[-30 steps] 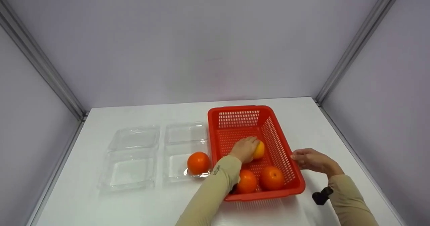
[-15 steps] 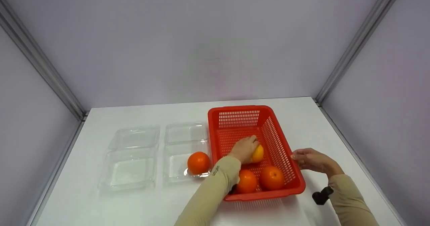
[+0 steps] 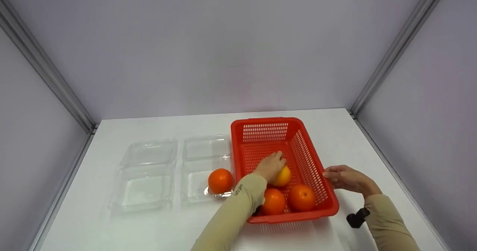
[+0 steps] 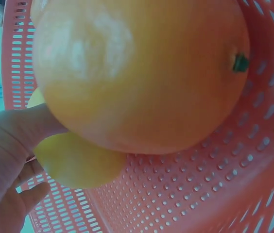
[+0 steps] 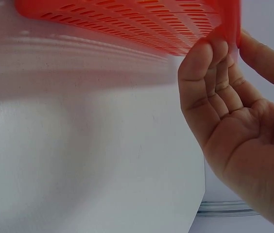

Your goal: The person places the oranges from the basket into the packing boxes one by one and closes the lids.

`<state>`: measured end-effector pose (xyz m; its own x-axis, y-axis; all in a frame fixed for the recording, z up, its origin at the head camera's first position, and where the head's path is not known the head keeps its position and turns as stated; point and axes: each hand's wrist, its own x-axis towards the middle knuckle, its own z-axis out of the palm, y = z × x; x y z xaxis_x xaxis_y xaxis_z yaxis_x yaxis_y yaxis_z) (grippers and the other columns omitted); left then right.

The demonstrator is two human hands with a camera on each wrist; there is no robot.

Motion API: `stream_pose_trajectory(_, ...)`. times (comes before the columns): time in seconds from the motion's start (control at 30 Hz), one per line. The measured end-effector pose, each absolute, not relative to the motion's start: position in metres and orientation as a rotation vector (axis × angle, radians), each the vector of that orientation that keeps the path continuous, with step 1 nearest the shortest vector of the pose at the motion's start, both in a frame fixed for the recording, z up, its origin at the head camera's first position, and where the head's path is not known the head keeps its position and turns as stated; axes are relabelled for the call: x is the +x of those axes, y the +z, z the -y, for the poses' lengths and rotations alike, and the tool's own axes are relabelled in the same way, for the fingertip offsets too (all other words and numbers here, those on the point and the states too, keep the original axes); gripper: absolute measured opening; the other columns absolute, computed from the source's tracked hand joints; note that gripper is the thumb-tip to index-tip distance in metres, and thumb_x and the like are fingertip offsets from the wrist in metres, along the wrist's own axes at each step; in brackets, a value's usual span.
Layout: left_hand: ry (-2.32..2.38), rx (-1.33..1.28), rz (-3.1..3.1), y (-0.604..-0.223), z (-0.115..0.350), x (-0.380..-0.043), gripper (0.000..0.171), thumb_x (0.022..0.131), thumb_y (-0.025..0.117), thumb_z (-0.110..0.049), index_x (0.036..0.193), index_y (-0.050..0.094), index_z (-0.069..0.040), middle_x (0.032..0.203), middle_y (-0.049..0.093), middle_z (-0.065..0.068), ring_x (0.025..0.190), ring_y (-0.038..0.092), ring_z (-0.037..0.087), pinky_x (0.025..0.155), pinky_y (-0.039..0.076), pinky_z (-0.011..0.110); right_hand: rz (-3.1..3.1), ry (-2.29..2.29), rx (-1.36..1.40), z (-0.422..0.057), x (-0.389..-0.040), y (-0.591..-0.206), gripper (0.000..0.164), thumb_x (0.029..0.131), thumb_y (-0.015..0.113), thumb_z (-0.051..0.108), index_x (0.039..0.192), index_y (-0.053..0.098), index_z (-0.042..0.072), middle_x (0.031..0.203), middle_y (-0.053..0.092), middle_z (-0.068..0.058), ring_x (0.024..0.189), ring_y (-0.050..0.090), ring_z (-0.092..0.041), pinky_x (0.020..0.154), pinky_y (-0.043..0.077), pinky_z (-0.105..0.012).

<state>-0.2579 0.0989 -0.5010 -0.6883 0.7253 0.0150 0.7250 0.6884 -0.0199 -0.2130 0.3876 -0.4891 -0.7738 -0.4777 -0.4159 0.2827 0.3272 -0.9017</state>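
While the left hand [image 3: 269, 168] reaches into a red perforated basket [image 3: 298, 217], its grip is closed round a yellow fruit [image 3: 284, 176] — lying inside, midway along. Right hand [image 3: 347, 178]: grip pinching the basket's right rim, thumb on one side, fingers on the other. Near end of basket: two oranges [image 3: 303, 197], side by side. Left of basket: one orange [image 3: 220, 181], in the near half of a clear two-part container [image 3: 203, 164]; farther left, a matching container [image 3: 147, 191]. Support: white desk [image 3: 186, 228].
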Motion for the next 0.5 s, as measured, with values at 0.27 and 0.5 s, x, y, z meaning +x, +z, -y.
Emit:
stream_pose_trajectory(0.27, -0.124, -1.211, 3.066, -0.5005, -0.0997, -0.258, 0.059, 0.087, 0.07, -0.02, 0.14, 0.044, -0.014, 0.142, 0.053, 0.004, 0.13, 0.053, 0.018, 0.101, 0.052, 0.03, -1.937, -1.523, -0.177, -0.3876, -0.2128, -0.488, 0.028, 0.101, 0.046, 0.018, 0.118, 0.057, 0.0, 0.101, 0.069, 0.005, 0.091, 0.068, -0.008, 0.083, 0.058, -0.027)
stream_pose_trajectory(0.5, -0.079, -1.246, 3.055, -0.5001, -0.1, -0.2563, 0.054, 0.084, 0.073, -0.021, 0.135, 0.054, -0.019, 0.138, 0.057, -0.001, 0.125, 0.056, 0.016, 0.1, 0.052, 0.029, -1.935, -1.521, -0.185, -0.3875, -0.2126, -0.489, 0.026, 0.101, 0.045, 0.018, 0.117, 0.058, 0.001, 0.101, 0.07, 0.005, 0.091, 0.068, -0.008, 0.083, 0.058, -0.027)
